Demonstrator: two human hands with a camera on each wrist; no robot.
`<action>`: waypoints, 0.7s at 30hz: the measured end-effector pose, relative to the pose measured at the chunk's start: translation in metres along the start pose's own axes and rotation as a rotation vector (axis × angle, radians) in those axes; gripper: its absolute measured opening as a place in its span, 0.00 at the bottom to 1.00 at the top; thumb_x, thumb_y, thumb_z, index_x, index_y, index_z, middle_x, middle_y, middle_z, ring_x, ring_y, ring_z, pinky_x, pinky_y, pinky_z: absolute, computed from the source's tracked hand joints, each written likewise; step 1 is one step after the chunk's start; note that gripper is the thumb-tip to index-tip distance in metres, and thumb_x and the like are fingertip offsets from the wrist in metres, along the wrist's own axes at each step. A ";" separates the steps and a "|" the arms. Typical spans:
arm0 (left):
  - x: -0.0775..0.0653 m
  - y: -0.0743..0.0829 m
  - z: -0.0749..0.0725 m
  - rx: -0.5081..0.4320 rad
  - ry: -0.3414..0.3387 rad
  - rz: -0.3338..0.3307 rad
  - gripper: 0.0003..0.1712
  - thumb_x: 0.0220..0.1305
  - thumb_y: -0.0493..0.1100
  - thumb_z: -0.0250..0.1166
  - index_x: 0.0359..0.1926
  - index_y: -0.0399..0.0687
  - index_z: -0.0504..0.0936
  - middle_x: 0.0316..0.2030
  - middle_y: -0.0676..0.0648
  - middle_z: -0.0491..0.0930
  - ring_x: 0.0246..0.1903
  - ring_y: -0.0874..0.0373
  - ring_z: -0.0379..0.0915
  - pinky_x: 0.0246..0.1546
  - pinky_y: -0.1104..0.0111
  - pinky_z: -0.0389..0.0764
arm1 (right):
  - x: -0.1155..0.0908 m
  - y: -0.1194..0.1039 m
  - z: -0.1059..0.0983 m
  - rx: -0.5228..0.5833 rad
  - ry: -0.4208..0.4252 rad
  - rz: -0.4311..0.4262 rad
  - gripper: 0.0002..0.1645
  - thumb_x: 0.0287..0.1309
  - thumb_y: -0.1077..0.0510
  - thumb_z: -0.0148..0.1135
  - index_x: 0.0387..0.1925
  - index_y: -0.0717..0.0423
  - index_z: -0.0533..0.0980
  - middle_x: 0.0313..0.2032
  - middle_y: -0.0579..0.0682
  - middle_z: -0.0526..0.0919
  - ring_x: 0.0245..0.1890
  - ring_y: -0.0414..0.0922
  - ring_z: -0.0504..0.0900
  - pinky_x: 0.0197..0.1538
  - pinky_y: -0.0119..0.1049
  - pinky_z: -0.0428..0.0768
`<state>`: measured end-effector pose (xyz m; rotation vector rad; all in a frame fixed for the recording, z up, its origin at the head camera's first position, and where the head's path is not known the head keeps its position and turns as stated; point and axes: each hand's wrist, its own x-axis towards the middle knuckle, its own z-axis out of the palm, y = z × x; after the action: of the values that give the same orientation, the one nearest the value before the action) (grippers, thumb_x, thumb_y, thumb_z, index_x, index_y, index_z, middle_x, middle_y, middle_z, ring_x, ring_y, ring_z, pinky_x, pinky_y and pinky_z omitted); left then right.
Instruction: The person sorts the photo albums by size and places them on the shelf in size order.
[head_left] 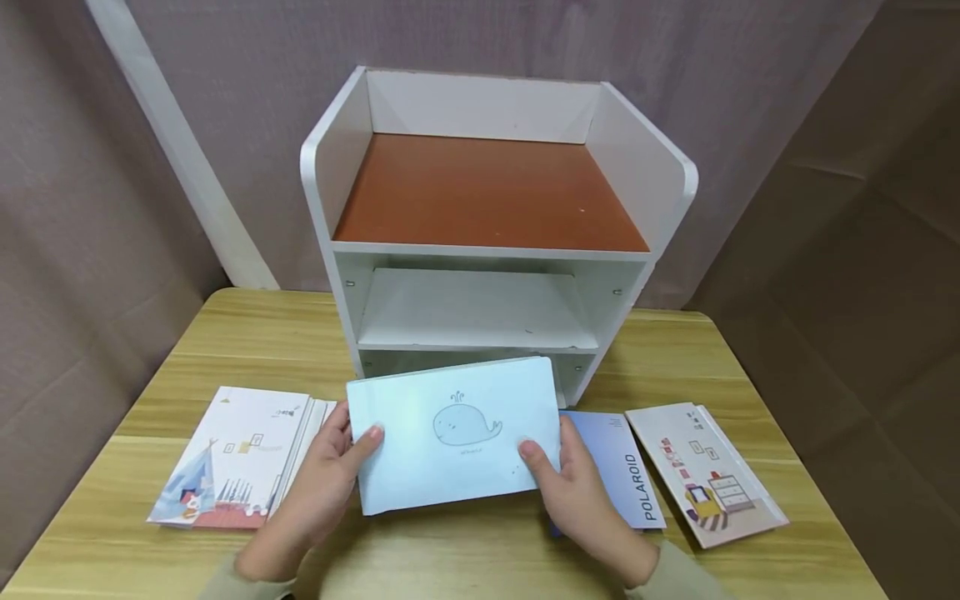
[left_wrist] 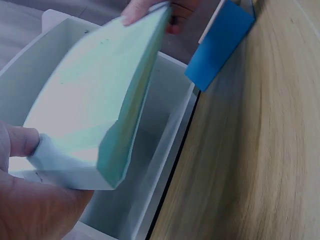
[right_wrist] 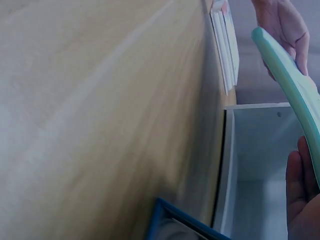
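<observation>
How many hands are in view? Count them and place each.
2: the left hand grips the left end of the whale book, the right hand its right end.

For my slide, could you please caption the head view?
Left hand and right hand hold a whale book before a shelf.

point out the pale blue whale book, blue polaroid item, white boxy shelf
Pale blue whale book (head_left: 454, 437): head view, middle of cover.
Blue POLAROID item (head_left: 617, 461): head view, beside its lettering.
White boxy shelf (head_left: 487, 196): head view, reddish-brown top board.

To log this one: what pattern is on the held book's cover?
A line-drawn whale on a pale blue cover, best seen in the head view.
</observation>
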<state>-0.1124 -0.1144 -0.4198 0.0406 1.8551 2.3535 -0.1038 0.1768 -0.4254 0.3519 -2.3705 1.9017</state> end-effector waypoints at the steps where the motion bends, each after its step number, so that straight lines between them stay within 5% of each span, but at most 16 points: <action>1: -0.001 0.000 0.001 0.026 0.008 0.004 0.27 0.72 0.39 0.56 0.68 0.52 0.59 0.57 0.39 0.72 0.51 0.48 0.75 0.46 0.56 0.81 | 0.000 -0.002 0.000 0.008 0.005 -0.018 0.19 0.68 0.56 0.57 0.57 0.53 0.65 0.44 0.50 0.83 0.43 0.47 0.83 0.44 0.40 0.83; 9: -0.007 -0.006 0.005 0.198 -0.063 0.093 0.26 0.69 0.41 0.60 0.65 0.49 0.63 0.53 0.38 0.77 0.48 0.49 0.79 0.44 0.60 0.82 | 0.004 -0.012 -0.006 0.040 0.041 -0.150 0.20 0.68 0.65 0.54 0.59 0.58 0.63 0.47 0.53 0.82 0.46 0.46 0.82 0.46 0.36 0.82; 15: -0.007 -0.008 0.007 0.183 -0.149 0.229 0.24 0.71 0.39 0.57 0.64 0.46 0.61 0.51 0.36 0.75 0.41 0.44 0.81 0.37 0.52 0.83 | 0.011 -0.019 -0.012 0.028 0.046 -0.191 0.20 0.69 0.66 0.52 0.59 0.60 0.62 0.49 0.55 0.82 0.49 0.46 0.81 0.48 0.35 0.81; 19: -0.006 -0.003 0.009 0.209 -0.123 0.358 0.24 0.72 0.37 0.55 0.65 0.45 0.60 0.49 0.37 0.76 0.35 0.45 0.81 0.33 0.52 0.84 | 0.017 -0.025 -0.017 -0.038 0.014 -0.239 0.24 0.68 0.67 0.53 0.62 0.59 0.60 0.53 0.53 0.80 0.52 0.46 0.79 0.51 0.34 0.79; 21: -0.004 0.001 0.010 0.208 -0.107 0.427 0.24 0.72 0.34 0.53 0.65 0.44 0.59 0.49 0.37 0.76 0.34 0.47 0.80 0.30 0.55 0.84 | 0.020 -0.034 -0.018 -0.060 -0.021 -0.259 0.25 0.68 0.68 0.52 0.62 0.60 0.58 0.50 0.55 0.80 0.43 0.47 0.83 0.42 0.37 0.83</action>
<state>-0.1074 -0.1057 -0.4162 0.6313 2.2051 2.3301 -0.1166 0.1849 -0.3847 0.6412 -2.2593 1.7154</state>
